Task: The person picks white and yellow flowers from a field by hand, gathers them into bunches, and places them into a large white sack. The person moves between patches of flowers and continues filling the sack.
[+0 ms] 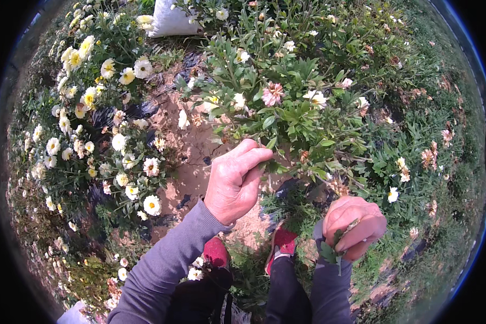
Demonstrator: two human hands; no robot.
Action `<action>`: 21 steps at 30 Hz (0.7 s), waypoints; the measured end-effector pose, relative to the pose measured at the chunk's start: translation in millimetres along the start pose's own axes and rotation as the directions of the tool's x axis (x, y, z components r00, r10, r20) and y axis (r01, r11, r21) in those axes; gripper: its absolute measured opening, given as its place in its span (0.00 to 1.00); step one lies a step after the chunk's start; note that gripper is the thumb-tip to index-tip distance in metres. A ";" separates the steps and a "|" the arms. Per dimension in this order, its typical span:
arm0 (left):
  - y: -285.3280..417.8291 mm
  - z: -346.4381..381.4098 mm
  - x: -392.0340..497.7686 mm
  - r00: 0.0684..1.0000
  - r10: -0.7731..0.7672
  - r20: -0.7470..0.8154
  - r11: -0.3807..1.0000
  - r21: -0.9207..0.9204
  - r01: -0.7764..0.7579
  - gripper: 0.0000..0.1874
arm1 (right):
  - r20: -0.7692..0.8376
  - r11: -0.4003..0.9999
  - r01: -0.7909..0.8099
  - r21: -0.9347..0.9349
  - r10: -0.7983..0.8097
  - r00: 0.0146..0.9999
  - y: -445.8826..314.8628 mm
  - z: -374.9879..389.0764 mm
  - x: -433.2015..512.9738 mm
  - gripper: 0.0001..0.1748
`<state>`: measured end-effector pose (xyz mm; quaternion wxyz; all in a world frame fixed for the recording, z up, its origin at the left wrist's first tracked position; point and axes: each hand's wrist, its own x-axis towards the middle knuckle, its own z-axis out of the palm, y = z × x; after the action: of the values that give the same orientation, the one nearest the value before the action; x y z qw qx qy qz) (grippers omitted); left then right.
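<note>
My left hand (237, 180) is closed at the near side of a leafy chrysanthemum plant (295, 117). Its thumb and forefinger pinch a green stem, with a leaf (271, 143) showing just past the fingertips. Lower and to the right, my right hand (354, 227) is curled around a cut-looking green sprig (329, 253), whose leaves and stem end poke out below the fingers. The rest of the sprig is hidden in the fist. Above my left hand, the plant carries a faded pink bloom (273, 94) and a white bloom (316, 99).
White and yellow chrysanthemums (151, 205) grow thickly on the left. Bare soil (186, 174) with pieces of black plastic film (125, 114) runs between the rows. A white sack (172, 20) stands at the top. My red shoes (216, 252) are below, among low greenery.
</note>
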<state>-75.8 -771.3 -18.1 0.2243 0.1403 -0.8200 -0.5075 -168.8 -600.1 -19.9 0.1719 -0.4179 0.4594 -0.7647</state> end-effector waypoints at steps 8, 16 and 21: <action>14.0 -79.4 6.9 0.963 -0.235 -0.129 0.776 -0.621 0.107 0.10 | 0.281 0.863 -0.481 -0.158 0.506 0.816 22.3 32.7 -13.3 0.21; -54.6 -91.6 13.3 0.753 -0.644 -0.132 0.686 -0.534 0.493 0.12 | 0.152 0.811 -0.546 -0.209 0.578 0.801 66.7 44.5 -20.9 0.21; -77.1 -89.1 19.0 0.668 -0.683 -0.294 0.717 -0.441 0.539 0.31 | 0.028 0.865 -0.370 -0.338 0.402 0.915 120.0 79.0 16.1 0.22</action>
<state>-46.5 -882.9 -48.6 0.2356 0.4826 -0.5577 -0.6328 -129.9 -716.9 -95.7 0.2723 -0.3768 0.6447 -0.6068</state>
